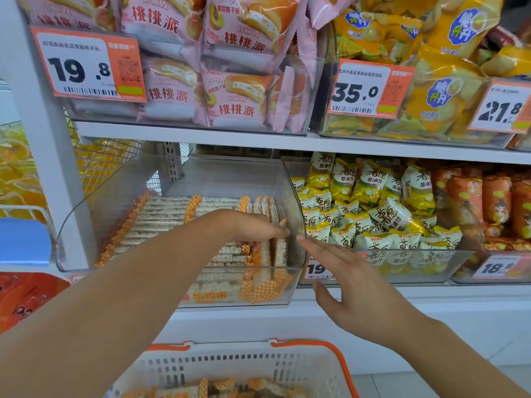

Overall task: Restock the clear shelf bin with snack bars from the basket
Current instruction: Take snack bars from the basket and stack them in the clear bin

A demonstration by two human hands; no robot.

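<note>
So the clear shelf bin [149, 214] sits around 9 o'clock of centre on the lower shelf, partly filled with snack bars [161, 216] lying flat in rows, plus a few standing on edge by its right wall. The left hand [253, 228] is reaching over the front lip into the bin, fingers curled down among those upright bars; whether it's actually pinching one or just nudging them I can't tell, the fingertips are buried. Just to the right, the right hand [344, 268] is spread flat with fingers straight, holding nothing, fingertips right at the bin's right front corner, almost meeting the left hand. The basket [287, 363] is down at 6 o'clock, below both hands, with more bars still in it. My worry: the on-edge bars look loosely propped, so a push from the left hand could topple them or wedge them crooked against the wall. Also the bin looks tilted out, so leaning on that corner might shift it toward the yellow snack packs [373, 208] next door.
</note>
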